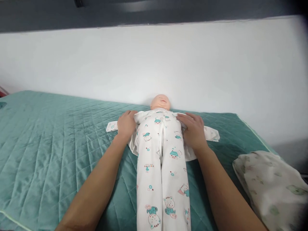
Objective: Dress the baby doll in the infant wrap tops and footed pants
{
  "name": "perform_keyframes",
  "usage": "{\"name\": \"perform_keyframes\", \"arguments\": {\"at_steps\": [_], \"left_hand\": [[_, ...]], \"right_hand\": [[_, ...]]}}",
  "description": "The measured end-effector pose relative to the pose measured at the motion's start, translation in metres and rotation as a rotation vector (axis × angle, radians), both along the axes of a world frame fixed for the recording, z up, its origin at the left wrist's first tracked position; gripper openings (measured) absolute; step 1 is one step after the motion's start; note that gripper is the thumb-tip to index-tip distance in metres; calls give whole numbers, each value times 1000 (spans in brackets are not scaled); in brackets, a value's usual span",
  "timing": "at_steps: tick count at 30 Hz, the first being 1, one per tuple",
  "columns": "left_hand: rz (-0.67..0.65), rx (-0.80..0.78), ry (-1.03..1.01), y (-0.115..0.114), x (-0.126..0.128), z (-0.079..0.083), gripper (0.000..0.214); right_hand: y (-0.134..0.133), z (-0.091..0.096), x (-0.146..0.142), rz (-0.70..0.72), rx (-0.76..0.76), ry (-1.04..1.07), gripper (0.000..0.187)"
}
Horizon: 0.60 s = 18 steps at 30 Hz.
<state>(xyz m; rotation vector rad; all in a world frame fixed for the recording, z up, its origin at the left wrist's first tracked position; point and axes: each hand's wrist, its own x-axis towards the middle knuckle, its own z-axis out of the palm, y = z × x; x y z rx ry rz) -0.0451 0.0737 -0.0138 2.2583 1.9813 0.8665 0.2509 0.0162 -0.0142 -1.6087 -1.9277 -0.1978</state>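
A baby doll (160, 102) lies on its back with its bald head towards the wall. White baby trousers (161, 141) printed with cartoon bears stretch lengthwise over its front, legs towards me. Beneath them shows a matching baby shirt (112, 126), its sleeves spread to both sides and its hem showing beside the trousers. My left hand (126, 123) rests over the left sleeve near the shoulder, fingers stretched forward and fingertips partly hidden. On the other side, my right hand (193, 129) lies over the right sleeve, its extended fingers touching the trousers' upper edge.
A green quilted cover (60, 144) lies under everything. At the right edge sits a bunched white cloth (271, 186) with a pale green print. The white wall (154, 61) rises directly behind the doll's head, with a dark band (154, 14) above.
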Motion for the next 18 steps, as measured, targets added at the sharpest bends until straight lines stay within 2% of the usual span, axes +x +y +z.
{"name": "perform_keyframes", "arguments": {"at_steps": [2, 4, 6, 8, 13, 18], "left_hand": [[-46, 18, -4, -1, 0, 1, 53], [-146, 51, -2, -3, 1, 2, 56], [-256, 68, 14, -6, 3, 2, 59], [-303, 44, 42, -8, 3, 1, 59], [-234, -36, 119, -3, -4, -3, 57], [-137, -169, 73, 4, -22, -4, 56]], "right_hand": [[-1, 1, -2, -11, -88, -13, 66], [0, -1, 0, -73, -155, -29, 65], [3, -3, 4, -114, -179, -53, 60], [6, -5, 9, -138, -179, -69, 55], [7, -8, 18, -185, -200, -90, 49], [8, -10, 26, -228, -218, -12, 48]]}}
